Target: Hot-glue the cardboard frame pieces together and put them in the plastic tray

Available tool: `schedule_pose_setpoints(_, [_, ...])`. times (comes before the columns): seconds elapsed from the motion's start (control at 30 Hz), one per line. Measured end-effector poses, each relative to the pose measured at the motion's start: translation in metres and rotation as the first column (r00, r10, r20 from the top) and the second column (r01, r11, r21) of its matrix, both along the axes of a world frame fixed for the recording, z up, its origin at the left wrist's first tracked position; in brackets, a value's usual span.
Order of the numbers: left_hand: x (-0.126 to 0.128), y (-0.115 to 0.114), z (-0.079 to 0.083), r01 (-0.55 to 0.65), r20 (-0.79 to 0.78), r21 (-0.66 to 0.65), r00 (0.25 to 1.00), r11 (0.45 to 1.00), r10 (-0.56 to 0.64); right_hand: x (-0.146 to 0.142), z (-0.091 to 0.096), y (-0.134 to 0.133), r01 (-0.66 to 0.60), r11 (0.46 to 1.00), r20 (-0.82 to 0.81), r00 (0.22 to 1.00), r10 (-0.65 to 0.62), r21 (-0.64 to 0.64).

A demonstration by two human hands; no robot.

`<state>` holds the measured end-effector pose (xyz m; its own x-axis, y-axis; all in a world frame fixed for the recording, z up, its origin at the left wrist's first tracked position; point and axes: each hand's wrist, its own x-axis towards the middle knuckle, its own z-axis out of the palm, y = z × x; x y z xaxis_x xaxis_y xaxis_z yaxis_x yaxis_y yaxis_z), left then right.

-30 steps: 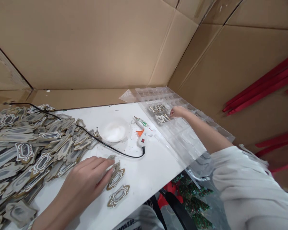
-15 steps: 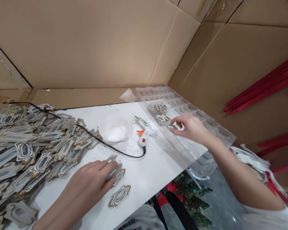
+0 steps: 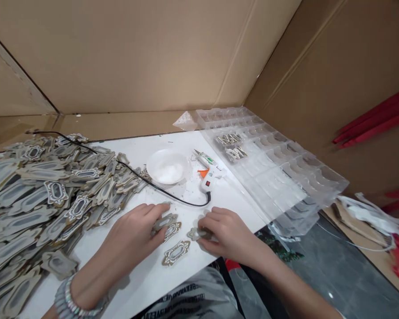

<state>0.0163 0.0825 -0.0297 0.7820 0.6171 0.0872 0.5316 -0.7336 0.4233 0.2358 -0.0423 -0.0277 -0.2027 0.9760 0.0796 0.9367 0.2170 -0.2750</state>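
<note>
My left hand [image 3: 133, 237] lies flat on the white table [image 3: 193, 261], fingers stretched over a small stack of ornate frame-shaped cutouts [image 3: 168, 225]. My right hand [image 3: 228, 232] rests just to its right, fingers curled and pinching a small grey cutout piece [image 3: 196, 233] against the table. Another frame cutout [image 3: 176, 253] lies loose in front of both hands. A white hot glue gun [image 3: 209, 177] lies behind my right hand, its black cord [image 3: 146, 184] running left.
A big heap of frame cutouts [image 3: 36, 199] covers the table's left side. A white bowl [image 3: 168, 167] stands beside the glue gun. Clear plastic compartment trays [image 3: 279, 168] holding a few pieces lie at right. Cardboard walls enclose the back and right.
My right hand left the plastic tray, carried a small piece back and set it down on the table beside my left hand. The left hand stayed on the stack.
</note>
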Motion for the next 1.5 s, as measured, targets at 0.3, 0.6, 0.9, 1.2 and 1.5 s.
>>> schedule_pose_setpoints(0.3, [-0.003, 0.001, 0.001, 0.091, -0.044, 0.158, 0.995, 0.983, -0.085, -0.024, -0.005, 0.007, -0.048, 0.963, -0.134, 0.987, 0.086, 0.265])
schedule_pose_setpoints(0.6, [-0.008, -0.001, 0.018, 0.143, 0.164, 0.313, 0.966, 0.939, -0.201, -0.035, -0.013, 0.027, -0.132, 0.961, -0.058, 0.987, 0.15, 0.244])
schedule_pose_setpoints(0.9, [-0.011, -0.068, 0.005, 0.118, 0.021, 0.392, 0.99, 0.912, -0.138, -0.029, -0.01, 0.028, -0.097, 0.983, -0.104, 0.988, 0.114, 0.155])
schedule_pose_setpoints(1.2, [-0.012, -0.077, -0.014, 0.066, 0.117, 0.343, 0.987, 0.937, -0.112, -0.033, -0.015, 0.027, -0.049, 0.974, -0.12, 0.99, 0.077, 0.22])
schedule_pose_setpoints(1.5, [-0.007, -0.056, -0.001, 0.013, 0.069, 0.395, 0.997, 0.918, -0.044, -0.02, -0.007, 0.013, 0.076, 0.953, -0.29, 0.957, 0.013, 0.293])
